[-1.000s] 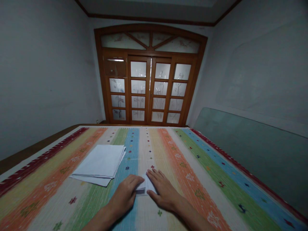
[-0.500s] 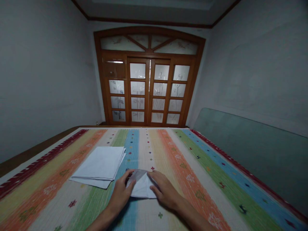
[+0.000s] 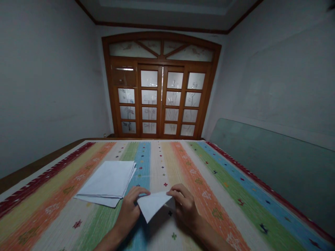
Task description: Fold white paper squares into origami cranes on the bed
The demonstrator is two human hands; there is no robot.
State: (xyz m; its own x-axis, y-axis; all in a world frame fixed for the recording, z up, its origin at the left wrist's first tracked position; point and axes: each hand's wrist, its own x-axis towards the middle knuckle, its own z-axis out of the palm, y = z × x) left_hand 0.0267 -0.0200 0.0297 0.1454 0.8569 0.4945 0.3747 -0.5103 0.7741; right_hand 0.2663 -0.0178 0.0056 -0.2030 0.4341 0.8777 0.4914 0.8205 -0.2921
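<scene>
A folded sheet of white paper is held between my two hands, slightly above the striped cloth, one pointed corner facing me. My left hand grips its left edge, with the thumb below and fingers along the top. At the right upper corner, my right hand pinches the paper between thumb and fingers. Part of the far side of the fold is hidden. Left of my left hand lies a stack of white paper sheets, its edges slightly fanned.
A striped, patterned tablecloth covers the table under my hands. Along the right side stands a pale green panel. Wooden doors with glass panes close off the far end, between plain walls.
The folded paper was lying flatter under both hands; now it is lifted and tilted, its point toward me. My right hand has changed from lying over the paper to pinching its corner.
</scene>
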